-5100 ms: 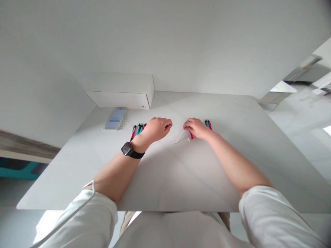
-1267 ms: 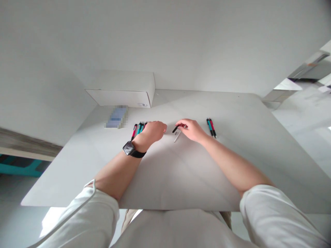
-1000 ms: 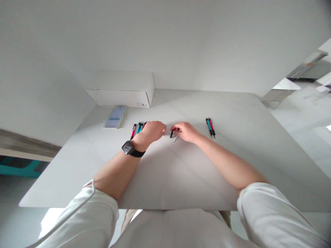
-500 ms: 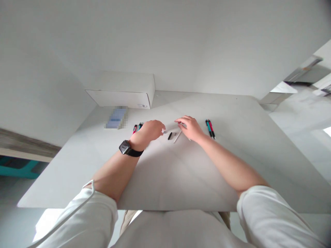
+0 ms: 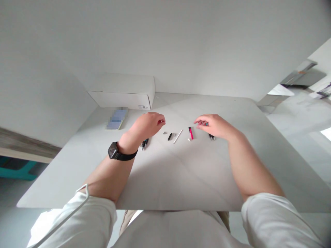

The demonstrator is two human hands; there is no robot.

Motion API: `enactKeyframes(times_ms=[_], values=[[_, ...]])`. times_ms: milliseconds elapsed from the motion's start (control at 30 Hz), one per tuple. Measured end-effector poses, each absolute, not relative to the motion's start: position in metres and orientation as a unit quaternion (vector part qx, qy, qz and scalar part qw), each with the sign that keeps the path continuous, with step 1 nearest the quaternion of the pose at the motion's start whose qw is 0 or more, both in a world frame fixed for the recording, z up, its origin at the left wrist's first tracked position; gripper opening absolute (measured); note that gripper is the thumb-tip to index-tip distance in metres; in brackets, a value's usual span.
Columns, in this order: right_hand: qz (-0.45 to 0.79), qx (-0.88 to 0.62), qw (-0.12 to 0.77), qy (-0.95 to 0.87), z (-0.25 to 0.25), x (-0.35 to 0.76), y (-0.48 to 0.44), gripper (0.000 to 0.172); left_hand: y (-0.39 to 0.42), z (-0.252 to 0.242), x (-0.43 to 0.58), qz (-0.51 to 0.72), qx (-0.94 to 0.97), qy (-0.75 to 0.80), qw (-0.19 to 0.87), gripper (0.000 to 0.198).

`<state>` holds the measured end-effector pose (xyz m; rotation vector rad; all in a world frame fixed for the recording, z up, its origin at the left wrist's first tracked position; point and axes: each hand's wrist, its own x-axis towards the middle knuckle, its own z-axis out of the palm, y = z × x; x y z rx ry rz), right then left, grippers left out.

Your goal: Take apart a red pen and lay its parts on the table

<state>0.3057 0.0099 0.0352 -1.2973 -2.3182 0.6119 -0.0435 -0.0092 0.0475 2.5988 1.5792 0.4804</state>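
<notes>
My left hand [image 5: 147, 125], with a black watch on its wrist, hovers with curled fingers over a cluster of pens [image 5: 144, 143] whose dark tips show beneath it. A pink spot shows at its fingertips; I cannot tell what it is. My right hand [image 5: 214, 124] has its fingers spread, resting over two pens [image 5: 211, 137] and mostly hiding them. Between my hands lie loose pen parts: a small grey piece [image 5: 164, 132], a black piece [image 5: 170, 136], a white refill [image 5: 178, 136] and a pink barrel [image 5: 190, 132].
A white cardboard box [image 5: 124, 93] stands at the back left of the white table [image 5: 181, 179], against the wall. A small blue, blurred flat object [image 5: 116, 119] lies in front of it. The table's near edge runs just above my lap.
Both hands have drawn apart, left hand rising and right hand moving right onto the two pens. The pink barrel and the other parts now lie uncovered on the table between them.
</notes>
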Motion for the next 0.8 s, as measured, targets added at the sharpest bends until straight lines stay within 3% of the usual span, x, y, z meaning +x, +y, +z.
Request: enactKeyframes(times_ms=[167,333,600,800], values=[[0.251,-0.494,0.087,-0.828,0.022,0.323,0.011,0.017,-0.01,0.046,-0.053,0.121,0.844,0.521,0.037,0.018],[0.212,-0.518,0.041,-0.828,0.018,0.318,0.014,0.017,0.003,0.028,-0.053,0.075,0.845,0.528,0.031,0.02],[0.132,-0.391,0.162,-0.896,-0.012,0.248,0.012,0.021,0.027,-0.018,-0.044,0.024,0.886,0.462,0.041,0.032],[0.067,-0.342,0.155,-0.924,-0.053,0.203,0.012,0.022,0.033,-0.034,-0.047,0.016,0.905,0.424,0.035,0.024]])
